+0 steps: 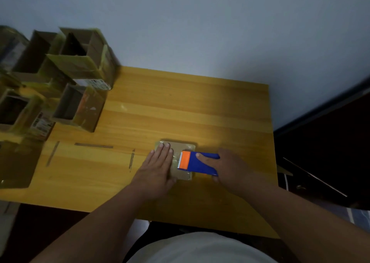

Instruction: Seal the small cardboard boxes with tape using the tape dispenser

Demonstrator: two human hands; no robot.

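Left hand [158,163], fingers flat, pins the box [181,148]; right hand [230,165] grips the dispenser [197,162]. Best practice: press firmly, draw tape straight along the seam.

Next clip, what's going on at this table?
A person is taping a small cardboard box shut on a wooden table. The left hand lies flat on the box top, holding it down. The right hand grips a blue and orange tape dispenser, its orange end resting on the box top. A cluster of open cardboard boxes stands at the table's far left.
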